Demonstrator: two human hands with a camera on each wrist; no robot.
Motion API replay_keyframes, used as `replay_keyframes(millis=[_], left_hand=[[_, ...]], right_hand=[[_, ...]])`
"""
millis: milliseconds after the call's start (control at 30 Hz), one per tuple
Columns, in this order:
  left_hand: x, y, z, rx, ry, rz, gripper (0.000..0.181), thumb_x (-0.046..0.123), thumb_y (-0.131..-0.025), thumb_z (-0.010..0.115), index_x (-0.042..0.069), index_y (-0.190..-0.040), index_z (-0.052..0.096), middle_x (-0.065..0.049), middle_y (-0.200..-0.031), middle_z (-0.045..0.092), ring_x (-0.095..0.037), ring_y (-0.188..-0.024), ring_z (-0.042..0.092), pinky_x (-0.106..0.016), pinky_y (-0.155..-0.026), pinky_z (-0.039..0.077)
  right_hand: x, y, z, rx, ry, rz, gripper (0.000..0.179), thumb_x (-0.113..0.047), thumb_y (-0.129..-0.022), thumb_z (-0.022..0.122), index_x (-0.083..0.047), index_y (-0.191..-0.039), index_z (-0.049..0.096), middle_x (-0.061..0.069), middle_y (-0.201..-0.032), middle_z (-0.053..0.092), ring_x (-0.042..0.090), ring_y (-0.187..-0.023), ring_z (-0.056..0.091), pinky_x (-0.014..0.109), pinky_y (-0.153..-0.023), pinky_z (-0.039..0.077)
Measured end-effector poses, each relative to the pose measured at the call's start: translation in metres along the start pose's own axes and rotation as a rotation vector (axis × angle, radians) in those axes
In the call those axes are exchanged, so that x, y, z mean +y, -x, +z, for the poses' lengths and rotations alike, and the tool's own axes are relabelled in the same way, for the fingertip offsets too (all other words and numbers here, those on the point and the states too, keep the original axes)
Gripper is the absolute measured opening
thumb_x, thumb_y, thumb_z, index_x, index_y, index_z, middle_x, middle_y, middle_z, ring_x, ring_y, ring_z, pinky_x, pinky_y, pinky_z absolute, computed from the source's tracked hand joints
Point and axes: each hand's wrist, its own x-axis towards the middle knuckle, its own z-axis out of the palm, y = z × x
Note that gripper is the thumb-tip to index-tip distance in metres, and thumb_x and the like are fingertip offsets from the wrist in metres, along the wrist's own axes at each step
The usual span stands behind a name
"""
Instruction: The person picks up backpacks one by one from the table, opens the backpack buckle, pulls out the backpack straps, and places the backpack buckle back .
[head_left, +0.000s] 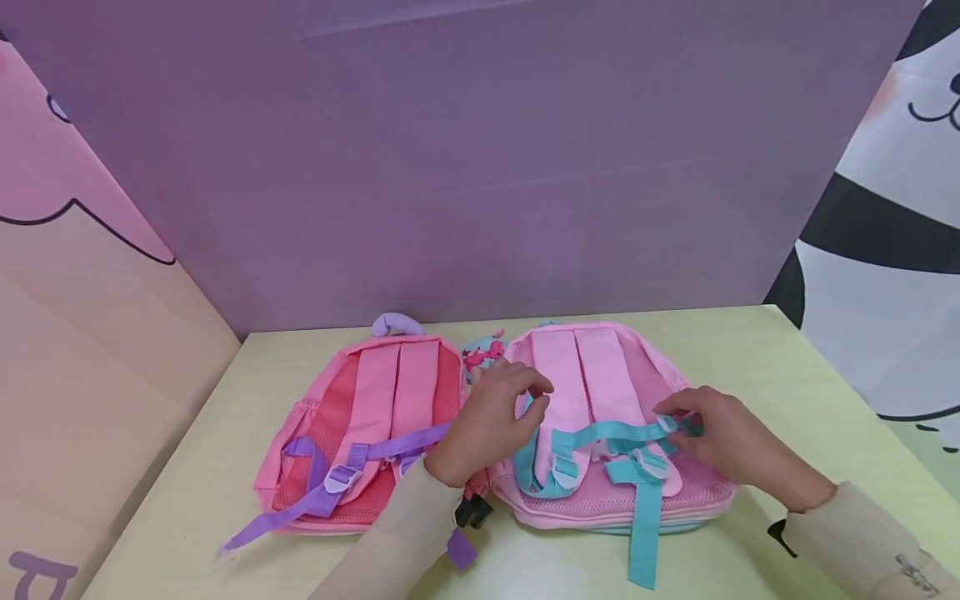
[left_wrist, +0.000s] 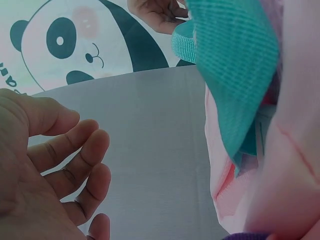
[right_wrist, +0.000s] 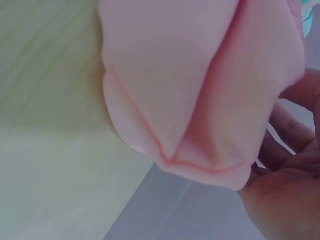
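A light pink backpack [head_left: 600,510] lies on the table with its shoulder straps up. Teal webbing straps [head_left: 615,432] with pale adjusters run across its lower part. At their right end my right hand [head_left: 727,433] pinches a teal strap between thumb and fingers; a side pocket [right_wrist: 155,100] of the bag fills much of the right wrist view. My left hand [head_left: 491,417] hovers by the bag's left side, fingers loosely bent, nothing held. In the left wrist view the fingers [left_wrist: 95,145] stay apart from a teal strap [left_wrist: 235,60].
A coral-pink backpack [head_left: 375,375] with purple straps [head_left: 307,504] and a lilac handle [head_left: 396,323] lies to the left. Between the bags sit a patterned pendant [head_left: 483,352] and a black buckle [head_left: 474,510]. A purple panel [head_left: 487,167] stands behind the table [head_left: 780,375].
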Motion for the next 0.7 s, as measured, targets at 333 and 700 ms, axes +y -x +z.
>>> replay_keyframes(millis=[333,700], left_hand=[[-0.0019,0.0003,-0.0046,-0.012,-0.019,-0.019,0.009,0.014,-0.088,0.065,0.015,-0.096,0.069,0.009,-0.086,0.062,-0.010,-0.091,0.051,-0.047,-0.088,0.030],[-0.0039,0.0000,-0.0073,-0.008,-0.013,-0.025,0.010,0.015,-0.087,0.066,0.014,-0.096,0.069,0.007,-0.089,0.064,-0.010,-0.091,0.053,-0.046,-0.089,0.031]], right_hand=[[-0.0024,0.0011,-0.0024,0.020,0.004,0.012,0.047,-0.008,-0.069,0.083,-0.003,-0.112,0.065,0.007,-0.097,0.061,0.024,-0.085,0.058,0.039,-0.070,0.052],[-0.0045,0.0026,-0.0095,0.028,0.020,0.036,0.053,-0.011,-0.070,0.083,-0.004,-0.118,0.061,0.013,-0.107,0.060,0.027,-0.089,0.058,0.036,-0.068,0.052]])
